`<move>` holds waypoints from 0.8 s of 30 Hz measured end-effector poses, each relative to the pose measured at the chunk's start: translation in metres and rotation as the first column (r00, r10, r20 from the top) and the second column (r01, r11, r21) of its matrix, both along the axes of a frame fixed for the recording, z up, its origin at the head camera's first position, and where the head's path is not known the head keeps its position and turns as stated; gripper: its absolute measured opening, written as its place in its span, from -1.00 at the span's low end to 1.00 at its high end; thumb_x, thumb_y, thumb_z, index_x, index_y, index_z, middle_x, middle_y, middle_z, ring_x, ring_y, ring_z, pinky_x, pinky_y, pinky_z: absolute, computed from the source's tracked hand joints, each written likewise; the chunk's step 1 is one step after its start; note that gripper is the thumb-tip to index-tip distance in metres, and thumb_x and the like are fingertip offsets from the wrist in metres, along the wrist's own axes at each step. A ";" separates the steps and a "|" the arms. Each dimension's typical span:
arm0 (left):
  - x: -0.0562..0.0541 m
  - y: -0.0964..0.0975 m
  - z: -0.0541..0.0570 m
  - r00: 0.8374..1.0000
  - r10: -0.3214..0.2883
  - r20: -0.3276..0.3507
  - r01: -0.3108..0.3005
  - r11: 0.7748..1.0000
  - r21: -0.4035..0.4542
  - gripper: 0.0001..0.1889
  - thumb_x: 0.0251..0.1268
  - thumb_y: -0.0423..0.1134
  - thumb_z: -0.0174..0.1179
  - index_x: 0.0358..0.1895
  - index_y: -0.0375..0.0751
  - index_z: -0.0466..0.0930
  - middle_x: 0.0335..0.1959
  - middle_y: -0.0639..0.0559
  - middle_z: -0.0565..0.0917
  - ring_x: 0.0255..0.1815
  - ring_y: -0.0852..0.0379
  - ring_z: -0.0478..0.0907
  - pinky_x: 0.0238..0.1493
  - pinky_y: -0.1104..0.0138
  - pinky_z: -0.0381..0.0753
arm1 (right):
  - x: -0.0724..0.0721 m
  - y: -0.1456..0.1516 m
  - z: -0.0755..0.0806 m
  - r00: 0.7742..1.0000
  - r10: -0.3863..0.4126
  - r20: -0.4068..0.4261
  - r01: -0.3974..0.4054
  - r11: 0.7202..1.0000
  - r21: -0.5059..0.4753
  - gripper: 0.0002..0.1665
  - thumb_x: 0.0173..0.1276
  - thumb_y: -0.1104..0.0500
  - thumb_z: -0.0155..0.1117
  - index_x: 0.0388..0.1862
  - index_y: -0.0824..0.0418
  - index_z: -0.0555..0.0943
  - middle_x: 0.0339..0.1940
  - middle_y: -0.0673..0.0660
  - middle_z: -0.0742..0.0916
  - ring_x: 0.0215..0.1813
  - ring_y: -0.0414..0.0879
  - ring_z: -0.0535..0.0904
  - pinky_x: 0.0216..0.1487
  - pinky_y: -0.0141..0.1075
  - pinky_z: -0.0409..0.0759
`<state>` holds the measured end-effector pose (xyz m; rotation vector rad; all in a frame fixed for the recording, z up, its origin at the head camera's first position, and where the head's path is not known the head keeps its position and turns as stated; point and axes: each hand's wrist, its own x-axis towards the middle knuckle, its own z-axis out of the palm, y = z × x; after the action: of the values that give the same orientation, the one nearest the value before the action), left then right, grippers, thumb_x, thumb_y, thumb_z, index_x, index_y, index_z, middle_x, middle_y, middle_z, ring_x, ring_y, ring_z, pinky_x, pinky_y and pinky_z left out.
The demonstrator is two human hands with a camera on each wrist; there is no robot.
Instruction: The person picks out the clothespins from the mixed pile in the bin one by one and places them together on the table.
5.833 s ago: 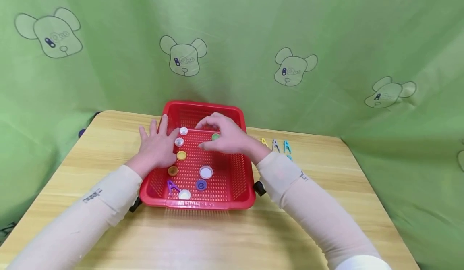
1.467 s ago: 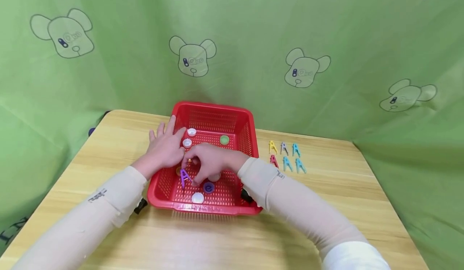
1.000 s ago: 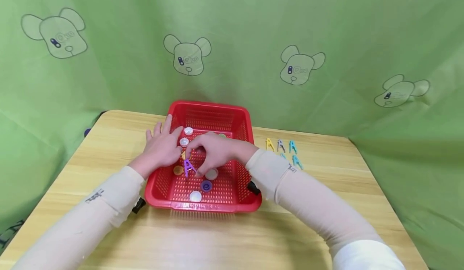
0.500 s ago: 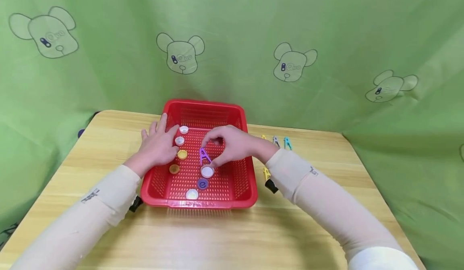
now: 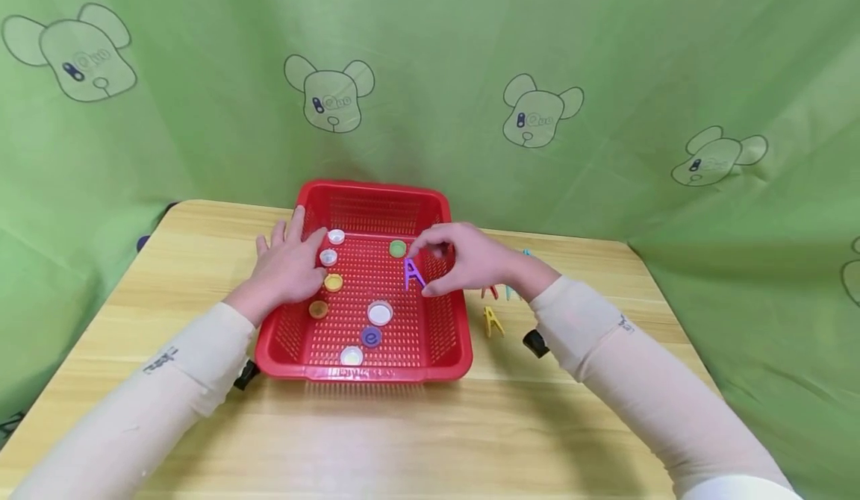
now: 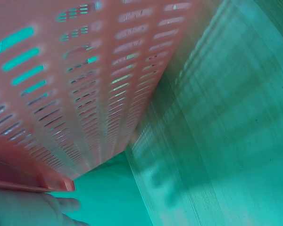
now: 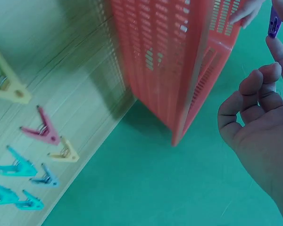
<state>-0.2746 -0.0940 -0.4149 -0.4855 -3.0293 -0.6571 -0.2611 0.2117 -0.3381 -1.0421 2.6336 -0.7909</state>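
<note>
My right hand (image 5: 470, 257) pinches a purple clothespin (image 5: 409, 266) between thumb and index finger, above the right part of a red plastic basket (image 5: 376, 373). In the right wrist view the same clothespin (image 7: 274, 23) shows between thumb and fingertip, with the other fingers loosely bent. My left hand (image 5: 285, 265) rests on the basket's left rim with fingers spread. On the basket floor lie several bottle caps, among them a green cap (image 5: 398, 248), a yellow cap (image 5: 333, 282), a brown cap (image 5: 319, 309), a large white cap (image 5: 380, 313) and a purple cap (image 5: 372, 336).
Right of the basket, several clothespins lie on the wooden table (image 5: 430, 440), including a yellow clothespin (image 5: 493, 322). The right wrist view shows more of them, such as a red clothespin (image 7: 45, 132) and a blue clothespin (image 7: 16, 165). A green curtain (image 5: 430, 112) hangs behind.
The purple clothespin, earlier at the basket's front left, has been picked up by my right hand and carried right and away from me. My left hand stays on the rim.
</note>
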 end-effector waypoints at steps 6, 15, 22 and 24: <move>0.000 0.000 0.000 1.000 -0.001 -0.003 0.001 1.000 -0.007 -0.24 0.24 -0.23 0.26 0.51 -0.31 0.22 0.59 -0.39 -0.26 0.49 -0.53 -0.23 0.29 -0.46 -0.27 | 0.004 0.025 -0.001 1.000 -0.001 -0.002 0.001 0.998 -0.059 -0.52 0.03 0.12 0.62 -0.03 0.04 0.69 -0.41 0.09 0.50 -0.29 -0.03 0.40 -0.43 -0.22 0.40; 0.002 0.000 0.002 1.000 -0.001 0.002 0.001 1.000 -0.003 -0.24 0.25 -0.25 0.26 0.52 -0.32 0.21 0.58 -0.41 -0.27 0.49 -0.53 -0.24 0.29 -0.46 -0.31 | 0.009 0.070 -0.017 0.997 -0.074 0.010 0.075 0.988 -0.136 -0.48 0.00 0.18 0.65 -0.01 0.03 0.71 -0.42 0.10 0.50 -0.33 0.03 0.41 -0.37 -0.22 0.39; 0.003 0.001 0.002 1.000 -0.003 -0.006 0.003 1.000 -0.001 -0.23 0.23 -0.24 0.28 0.51 -0.32 0.23 0.58 -0.40 -0.25 0.49 -0.52 -0.24 0.29 -0.46 -0.29 | 0.013 0.103 -0.033 0.994 -0.113 -0.001 0.111 0.980 -0.163 -0.46 0.00 0.20 0.65 0.02 0.06 0.71 -0.45 0.07 0.51 -0.37 0.06 0.37 -0.38 -0.23 0.36; 0.003 0.001 0.001 1.000 -0.003 -0.007 0.003 1.000 0.002 -0.22 0.22 -0.24 0.29 0.51 -0.31 0.23 0.58 -0.40 -0.24 0.49 -0.52 -0.23 0.29 -0.46 -0.29 | 0.015 0.111 -0.037 0.993 -0.121 -0.006 0.119 0.980 -0.161 -0.45 0.00 0.21 0.65 0.03 0.06 0.71 -0.46 0.07 0.51 -0.38 0.06 0.38 -0.40 -0.23 0.36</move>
<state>-0.2714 -0.0929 -0.4139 -0.4910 -3.0216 -0.6575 -0.2463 0.3231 -0.3749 -0.9371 2.7047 -1.0401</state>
